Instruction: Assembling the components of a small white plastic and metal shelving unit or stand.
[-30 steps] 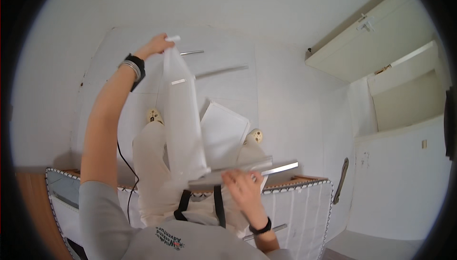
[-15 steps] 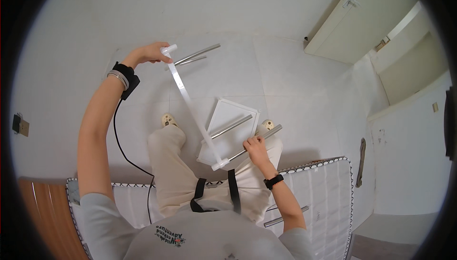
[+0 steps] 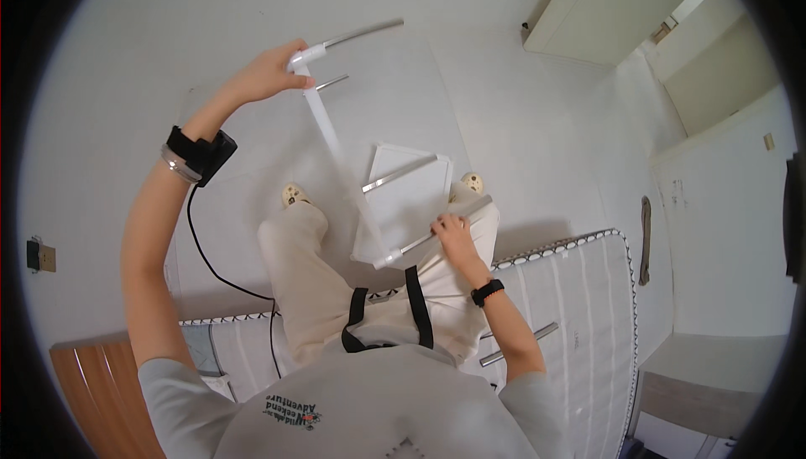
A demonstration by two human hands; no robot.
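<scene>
Gripping the far end of a white rack frame (image 3: pixel 336 144), the left hand (image 3: pixel 267 77) is closed; right hand (image 3: pixel 453 236) fingers curl around its metal rod (image 3: pixel 441 230) above the lap, near the mattress (image 3: pixel 579 308) edge.

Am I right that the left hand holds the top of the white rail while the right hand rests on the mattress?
Not quite. The left hand does hold the top of the white rail, but the right hand is gripping a metal rod at the rail's lower end, not resting on the mattress. The head view shows it.
</scene>
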